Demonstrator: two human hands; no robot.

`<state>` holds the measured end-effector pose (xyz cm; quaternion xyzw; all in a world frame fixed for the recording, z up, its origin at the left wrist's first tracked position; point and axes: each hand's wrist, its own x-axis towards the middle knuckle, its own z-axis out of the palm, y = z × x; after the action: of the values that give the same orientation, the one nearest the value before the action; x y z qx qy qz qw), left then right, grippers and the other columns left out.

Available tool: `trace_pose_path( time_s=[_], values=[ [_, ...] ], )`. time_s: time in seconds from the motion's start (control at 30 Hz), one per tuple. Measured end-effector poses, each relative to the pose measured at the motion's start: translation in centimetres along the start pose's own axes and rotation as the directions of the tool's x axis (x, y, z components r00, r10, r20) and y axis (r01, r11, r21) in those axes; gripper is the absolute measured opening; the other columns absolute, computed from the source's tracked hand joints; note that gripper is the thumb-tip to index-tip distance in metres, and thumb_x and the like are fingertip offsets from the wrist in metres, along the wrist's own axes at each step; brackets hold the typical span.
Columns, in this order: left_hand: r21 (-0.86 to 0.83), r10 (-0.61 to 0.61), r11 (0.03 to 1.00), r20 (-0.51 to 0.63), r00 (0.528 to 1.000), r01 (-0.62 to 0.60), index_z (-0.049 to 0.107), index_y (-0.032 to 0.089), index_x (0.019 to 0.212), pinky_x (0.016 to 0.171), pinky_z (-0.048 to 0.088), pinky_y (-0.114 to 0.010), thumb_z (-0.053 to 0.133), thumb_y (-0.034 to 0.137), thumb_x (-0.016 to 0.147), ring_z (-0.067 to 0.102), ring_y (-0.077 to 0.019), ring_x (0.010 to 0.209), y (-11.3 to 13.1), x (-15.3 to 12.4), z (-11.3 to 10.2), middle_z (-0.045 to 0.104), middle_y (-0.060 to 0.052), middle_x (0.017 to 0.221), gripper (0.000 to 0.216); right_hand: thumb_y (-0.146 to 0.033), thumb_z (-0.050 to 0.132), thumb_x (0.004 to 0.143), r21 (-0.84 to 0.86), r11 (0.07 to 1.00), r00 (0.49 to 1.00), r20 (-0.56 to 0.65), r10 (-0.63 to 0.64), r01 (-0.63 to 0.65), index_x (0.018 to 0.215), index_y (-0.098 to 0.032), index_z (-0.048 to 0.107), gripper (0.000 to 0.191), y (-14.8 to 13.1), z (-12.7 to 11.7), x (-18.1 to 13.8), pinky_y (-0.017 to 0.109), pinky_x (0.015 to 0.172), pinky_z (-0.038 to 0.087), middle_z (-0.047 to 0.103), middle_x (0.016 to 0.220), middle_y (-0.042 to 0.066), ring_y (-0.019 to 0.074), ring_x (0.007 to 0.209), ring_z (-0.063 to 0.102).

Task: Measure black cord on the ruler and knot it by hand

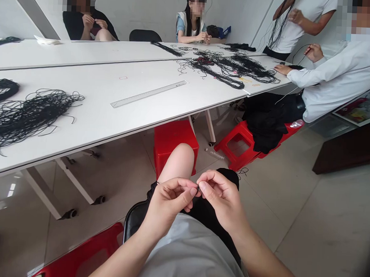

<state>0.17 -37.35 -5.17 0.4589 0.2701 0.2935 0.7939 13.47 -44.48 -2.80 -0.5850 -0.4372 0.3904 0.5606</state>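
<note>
Over my lap, my left hand [174,197] and my right hand [221,197] meet, thumb and forefinger pinched in each. Between the fingertips shows a small dark bit of black cord [198,188]; most of it is hidden by the fingers. Both hands are closed on it, in front of my black shorts and light shirt. On the white table [90,122] ahead lie a loose bundle of black cords [35,113] at the left and a clear ruler [150,94] near the middle.
More black cord bundles [234,67] are spread over the table's right part. A red stool [175,142] stands under its edge, another red stool [242,145] to the right. Several people sit or stand around the table; a person in a white shirt [344,68] handles cord.
</note>
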Motion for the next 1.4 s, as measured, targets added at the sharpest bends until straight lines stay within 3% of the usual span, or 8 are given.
trace_pose_path(
  time_s=[0.17,0.3,0.53,0.73,0.83,0.93,1.0,1.4],
  values=[
    [0.107,0.065,0.993,-0.06,0.996,-0.058,0.071,0.018,0.079,0.053,0.047,-0.016,0.071,0.026,0.076,0.054,-0.0064,0.053,0.1,-0.2,0.3,0.062,0.002,0.056,0.009,-0.032,0.053,0.09,-0.008,1.0,0.996,-0.081,-0.024,0.024,0.083,-0.021,0.056,0.014,1.2,0.7,-0.2,0.025,0.063,0.044,0.054,0.076,-0.001,0.0124,0.069,0.051],
    [0.201,0.126,0.974,-0.101,0.987,-0.104,0.071,0.017,0.079,0.058,0.049,-0.017,0.07,0.026,0.076,0.058,-0.008,0.059,0.2,-0.4,0.4,0.067,0.0,0.067,0.009,-0.031,0.052,0.09,-0.019,0.999,0.993,-0.114,-0.037,0.035,0.081,-0.021,0.055,0.014,1.6,1.0,-0.2,0.024,0.061,0.041,0.053,0.074,-0.001,0.0116,0.067,0.048],
    [0.146,0.059,0.988,-0.038,0.998,-0.053,0.068,0.016,0.08,0.061,0.053,-0.022,0.071,0.027,0.075,0.059,-0.0096,0.058,0.0,-0.1,0.1,0.065,0.0,0.064,0.012,-0.029,0.053,0.09,-0.063,0.997,0.995,-0.087,-0.057,0.052,0.083,-0.021,0.057,0.012,1.1,0.5,0.1,0.027,0.066,0.043,0.057,0.076,0.0,0.0129,0.069,0.052],
    [0.157,0.077,0.985,-0.072,0.994,-0.064,0.068,0.017,0.084,0.06,0.051,-0.021,0.071,0.027,0.075,0.057,-0.0083,0.057,-0.2,0.1,0.0,0.063,0.002,0.064,0.014,-0.028,0.052,0.09,-0.1,0.993,0.994,-0.084,-0.071,0.062,0.084,-0.021,0.057,0.011,1.2,0.2,0.2,0.027,0.064,0.043,0.057,0.076,0.0,0.0134,0.07,0.052],
    [0.158,0.081,0.985,-0.099,0.992,-0.064,0.067,0.017,0.08,0.059,0.051,-0.021,0.069,0.03,0.077,0.056,-0.0083,0.056,-0.2,0.2,-0.2,0.061,0.002,0.061,0.013,-0.022,0.053,0.089,-0.215,0.959,0.967,-0.132,-0.216,0.185,0.09,-0.022,0.056,0.003,1.3,0.4,0.0,0.027,0.064,0.043,0.057,0.078,0.0,0.013,0.069,0.052],
    [0.157,0.097,0.985,-0.124,0.988,-0.077,0.065,0.017,0.078,0.058,0.05,-0.021,0.07,0.029,0.076,0.056,-0.0083,0.056,-0.2,0.2,-0.1,0.063,0.002,0.065,0.013,-0.011,0.056,0.082,-0.421,0.82,0.862,-0.15,-0.485,0.388,0.088,-0.021,0.054,0.012,1.2,0.7,-0.1,0.028,0.065,0.042,0.057,0.079,0.0,0.0124,0.067,0.05],
    [0.167,0.121,0.981,-0.136,0.983,-0.098,0.064,0.016,0.077,0.058,0.05,-0.021,0.07,0.028,0.076,0.057,-0.0088,0.057,-0.2,0.0,0.1,0.064,0.001,0.067,0.013,-0.007,0.056,0.08,-0.502,0.742,0.824,-0.095,-0.558,0.444,0.084,-0.021,0.053,0.015,1.1,1.0,-0.1,0.029,0.064,0.042,0.057,0.076,0.0,0.0123,0.065,0.051],
    [0.291,0.204,0.943,-0.124,0.971,-0.161,0.062,0.017,0.076,0.056,0.047,-0.021,0.065,0.026,0.079,0.057,-0.0107,0.059,-0.4,-0.6,0.3,0.061,0.001,0.066,0.01,-0.009,0.054,0.08,-0.565,0.73,0.868,-0.049,-0.495,0.385,0.077,-0.021,0.052,0.012,0.8,1.0,0.1,0.028,0.063,0.042,0.058,0.067,-0.002,0.0115,0.061,0.054]
  ],
)
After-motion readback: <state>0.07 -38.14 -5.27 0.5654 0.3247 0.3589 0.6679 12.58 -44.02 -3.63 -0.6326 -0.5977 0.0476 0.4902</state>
